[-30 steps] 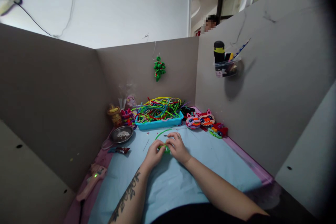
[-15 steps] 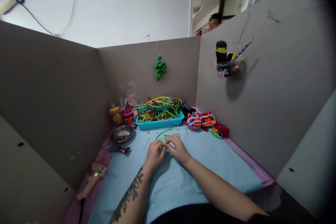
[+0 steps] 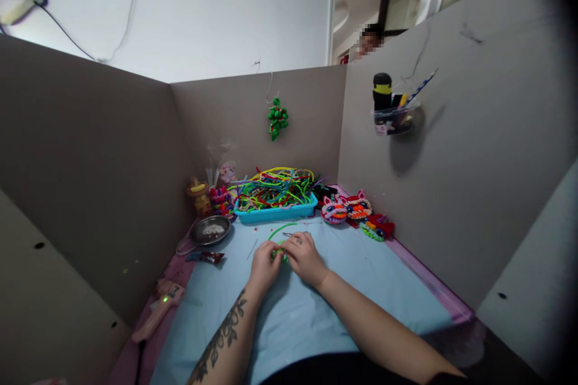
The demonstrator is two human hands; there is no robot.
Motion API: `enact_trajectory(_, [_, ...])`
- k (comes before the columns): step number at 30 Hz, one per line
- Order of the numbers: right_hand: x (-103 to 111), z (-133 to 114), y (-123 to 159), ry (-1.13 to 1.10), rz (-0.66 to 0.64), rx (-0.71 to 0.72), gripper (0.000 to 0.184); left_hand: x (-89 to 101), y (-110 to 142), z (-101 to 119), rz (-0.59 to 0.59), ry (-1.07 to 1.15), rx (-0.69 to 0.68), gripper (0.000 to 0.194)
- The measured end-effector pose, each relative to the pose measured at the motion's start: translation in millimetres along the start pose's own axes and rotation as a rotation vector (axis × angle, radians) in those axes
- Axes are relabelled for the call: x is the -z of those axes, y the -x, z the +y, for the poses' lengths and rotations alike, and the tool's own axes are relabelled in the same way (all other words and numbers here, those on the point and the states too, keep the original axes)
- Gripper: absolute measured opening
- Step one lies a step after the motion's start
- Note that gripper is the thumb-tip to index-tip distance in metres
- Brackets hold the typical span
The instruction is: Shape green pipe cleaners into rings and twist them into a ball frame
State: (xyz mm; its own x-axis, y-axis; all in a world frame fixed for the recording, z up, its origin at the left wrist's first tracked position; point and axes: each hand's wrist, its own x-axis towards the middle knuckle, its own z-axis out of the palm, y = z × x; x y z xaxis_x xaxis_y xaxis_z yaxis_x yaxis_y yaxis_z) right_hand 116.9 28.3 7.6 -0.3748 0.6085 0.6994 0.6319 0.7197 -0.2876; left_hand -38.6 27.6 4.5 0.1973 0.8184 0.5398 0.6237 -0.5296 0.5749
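My left hand (image 3: 265,264) and my right hand (image 3: 307,260) meet over the blue table covering, fingertips pinched together on a bright green pipe cleaner (image 3: 281,228). Its free end curves up and away beyond the fingers. A small, bent green portion shows between and just under the fingertips; the rest is covered by the hands. Just past my right hand lies a slim metal tool (image 3: 288,234), mostly hidden, so its kind is unclear. A thin dark stick (image 3: 251,248) rests to the left of my left hand.
A blue tray (image 3: 275,214) heaped with colourful pipe cleaners stands at the back. Left are a metal dish (image 3: 196,232) with white bits and a pink glue gun (image 3: 156,316). Fuzzy animal-faced pieces (image 3: 334,210) sit at right. Grey partitions enclose the table; a person (image 3: 370,39) shows beyond.
My right hand has turned slightly, its fingers now lower over the green pipe cleaner and covering more of the metal tool. My left hand stays nearly in place.
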Motion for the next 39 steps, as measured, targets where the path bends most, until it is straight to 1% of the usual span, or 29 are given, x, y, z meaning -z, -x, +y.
enact_trajectory(5, [-2.6,0.6,-1.4,0.004,-0.009,-0.034,0.016,-1.0,2.7,4.9,0.010,-0.235,-0.036,0.008])
enact_trajectory(10, [-6.8,2.3,-1.8,-0.002,-0.013,-0.080,0.007,-1.6,3.4,12.4,0.007,-0.458,-0.034,0.010])
enact_trajectory(14, [-12.6,5.1,-0.7,-0.030,0.013,-0.112,0.003,-3.3,3.5,14.0,-0.002,-0.531,-0.041,0.011])
enact_trajectory(18, [-17.4,7.8,0.0,-0.080,0.027,-0.160,0.007,-4.8,3.1,14.1,-0.009,-0.531,-0.061,0.012])
enact_trajectory(22, [-18.9,10.7,-0.2,-0.117,0.022,-0.174,0.010,-5.3,2.4,12.9,-0.021,-0.481,-0.071,0.011])
enact_trajectory(26, [-16.3,12.2,-0.2,-0.125,0.005,-0.174,0.012,-3.4,1.9,10.8,-0.054,-0.383,-0.077,0.011])
enact_trajectory(30, [-12.3,9.3,-0.3,-0.124,0.030,-0.161,0.015,-1.7,1.7,8.2,-0.057,-0.278,-0.058,0.010])
enact_trajectory(33, [-10.9,9.4,-1.0,-0.135,0.064,-0.158,0.013,-2.6,0.5,4.1,-0.047,-0.183,-0.038,0.009])
enact_trajectory(35, [-10.5,12.3,-1.4,-0.156,0.107,-0.167,0.012,-3.6,-1.3,0.1,-0.041,-0.070,0.007,0.006])
enact_trajectory(36, [-10.0,14.1,-1.5,-0.171,0.135,-0.172,0.013,-4.0,-2.3,-2.1,-0.041,0.007,0.052,0.006])
enact_trajectory(39, [-6.9,18.1,-1.4,-0.207,0.206,-0.164,0.019,-4.0,-5.0,-8.0,-0.089,0.288,0.233,0.014])
